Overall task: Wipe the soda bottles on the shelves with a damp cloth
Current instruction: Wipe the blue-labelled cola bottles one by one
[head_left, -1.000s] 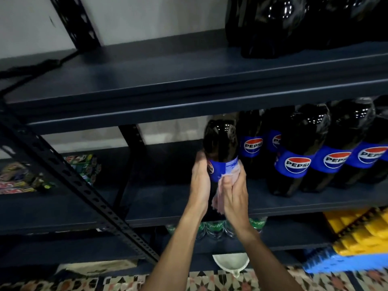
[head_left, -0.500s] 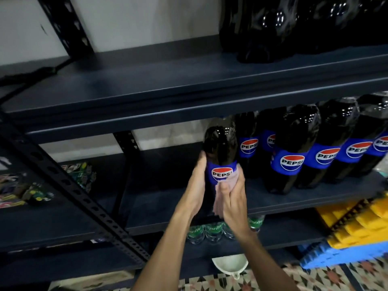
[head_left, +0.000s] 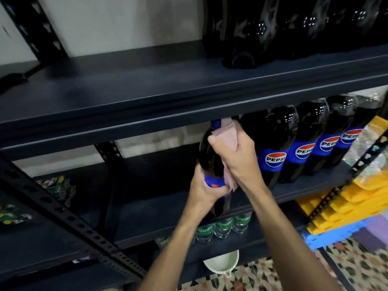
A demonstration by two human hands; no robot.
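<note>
**Wiping the neck end of one bottle, cloth up by the cap**

The left hand [head_left: 204, 189] is wrapped round the bottle [head_left: 210, 156] at its label [head_left: 214, 182], with the fingers curled on it. The right hand [head_left: 237, 157] is bunched round the pink cloth [head_left: 227, 133] and presses it on the bottle's shoulder, just under the blue cap [head_left: 216, 123]. The cloth's tail hangs down between the hands.

The bottle stands upright at the front of the middle shelf [head_left: 304, 192], at the left end of the row [head_left: 273, 148] and close beside its nearest neighbour. Its base is hidden behind the left wrist, so I can't tell if it is lifted or resting.

To do this step well:
- Left hand holds firm and low so the bottle doesn't twist or tip while the right hand rubs.
- Spread more cloth flat on the plastic. It is bunched now, so probably only a small patch touches.
- Wipe round the neck and cap, then pull down the shoulder in one stroke. Turn the bottle with the left hand to reach the back.
- The cap sits right under the upper shelf [head_left: 189, 114] edge, so headroom is tight. Tilt or draw the bottle out a bit.
- Watch the right elbow near the row, as a knock could topple the bottles.
</note>
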